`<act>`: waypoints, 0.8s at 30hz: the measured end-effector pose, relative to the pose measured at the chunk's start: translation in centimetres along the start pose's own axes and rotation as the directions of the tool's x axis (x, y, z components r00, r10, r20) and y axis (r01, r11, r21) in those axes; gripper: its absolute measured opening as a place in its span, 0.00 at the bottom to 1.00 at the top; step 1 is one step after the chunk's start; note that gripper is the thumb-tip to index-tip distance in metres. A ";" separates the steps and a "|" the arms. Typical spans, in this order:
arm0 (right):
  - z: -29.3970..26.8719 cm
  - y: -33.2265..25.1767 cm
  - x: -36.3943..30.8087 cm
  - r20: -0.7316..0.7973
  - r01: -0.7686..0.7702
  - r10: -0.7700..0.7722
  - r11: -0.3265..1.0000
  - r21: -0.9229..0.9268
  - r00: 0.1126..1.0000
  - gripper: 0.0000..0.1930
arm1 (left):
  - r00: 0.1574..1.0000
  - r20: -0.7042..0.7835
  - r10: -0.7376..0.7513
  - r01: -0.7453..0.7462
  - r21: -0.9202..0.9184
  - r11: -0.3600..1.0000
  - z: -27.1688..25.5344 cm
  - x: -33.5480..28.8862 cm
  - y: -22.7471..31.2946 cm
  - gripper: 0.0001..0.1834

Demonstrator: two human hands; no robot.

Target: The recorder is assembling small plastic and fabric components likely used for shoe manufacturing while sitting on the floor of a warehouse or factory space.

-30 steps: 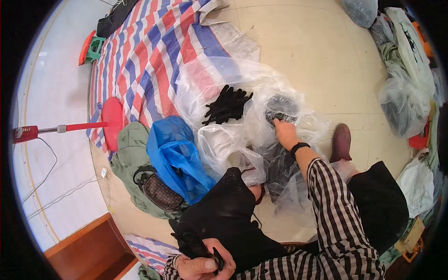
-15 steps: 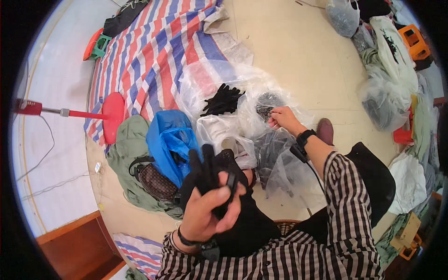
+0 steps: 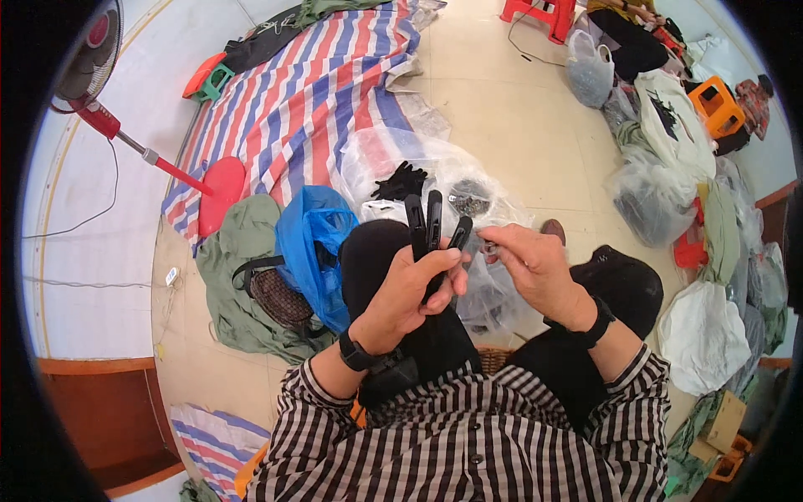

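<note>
My left hand (image 3: 410, 293) is closed around several long black slotted pieces (image 3: 434, 219), like plastic handles, which fan upward from the fingers. Just to their right, my right hand (image 3: 539, 266) pinches a small, shiny metal-looking piece (image 3: 492, 248), too small to name. Beyond both hands, small dark metallic parts (image 3: 470, 197) sit in a clear plastic bag. A heap of similar black pieces (image 3: 400, 181) lies on clear plastic sheeting (image 3: 368, 155) to the left of those parts. Below the right hand is another clear bag (image 3: 498, 293), its contents hard to make out.
On the left are a blue plastic bag (image 3: 305, 243), a green cloth (image 3: 226, 284) and a fan's red base (image 3: 222, 194). A striped tarp (image 3: 309, 92) spreads behind. Filled bags (image 3: 648, 205) and an orange stool (image 3: 717, 107) line the right side, where another person (image 3: 627, 33) sits far back.
My right hand has come back from the bag of small metallic parts to beside the left hand. The left hand has risen and moved right with the black pieces. The view has tilted up.
</note>
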State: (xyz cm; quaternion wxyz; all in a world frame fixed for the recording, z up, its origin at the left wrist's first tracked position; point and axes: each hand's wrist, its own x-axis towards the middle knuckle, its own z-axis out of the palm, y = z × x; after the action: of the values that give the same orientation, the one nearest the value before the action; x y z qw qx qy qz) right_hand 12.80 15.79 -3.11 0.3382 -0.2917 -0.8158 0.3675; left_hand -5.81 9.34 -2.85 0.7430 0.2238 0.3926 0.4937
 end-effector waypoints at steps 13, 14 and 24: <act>-0.7 -5.6 -6.7 -0.143 0.398 -0.494 0.814 -0.423 0.858 0.16 | 0.990 0.086 0.115 -0.134 0.261 0.956 6.7 -6.6 -2.1 0.05; -0.7 -6.0 -7.1 -0.146 0.405 -0.502 0.810 -0.423 0.852 0.16 | 0.989 0.093 0.117 -0.138 0.267 0.954 6.8 -7.0 -2.3 0.04; -2.4 -6.8 -8.8 0.009 -0.101 0.110 0.881 0.462 0.994 0.12 | 0.984 0.130 0.124 -0.159 0.309 0.938 7.7 -7.6 -1.9 0.03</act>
State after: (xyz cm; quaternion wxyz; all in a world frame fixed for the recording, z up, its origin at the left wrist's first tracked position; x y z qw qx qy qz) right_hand 18.37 6.51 0.55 0.3845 -0.2503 -0.6850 0.5659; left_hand -0.10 2.04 3.11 0.6800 0.3948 0.4087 0.4634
